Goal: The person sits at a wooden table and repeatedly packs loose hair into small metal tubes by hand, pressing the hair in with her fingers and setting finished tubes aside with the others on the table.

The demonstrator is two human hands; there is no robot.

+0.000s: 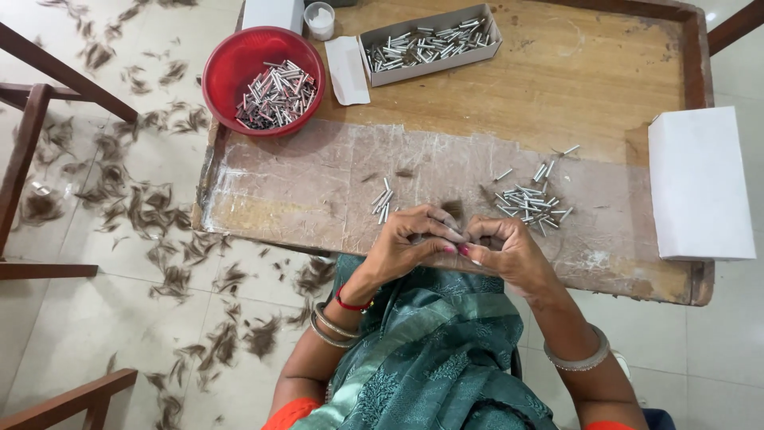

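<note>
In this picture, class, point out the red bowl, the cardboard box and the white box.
red bowl point(225, 60): head view, bare inner wall at left.
cardboard box point(434, 66): head view, front wall.
white box point(699, 183): head view, middle of top face.

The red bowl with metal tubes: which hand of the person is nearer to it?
Left. The left hand lies below and right of the red bowl; the right hand sits farther right.
</note>
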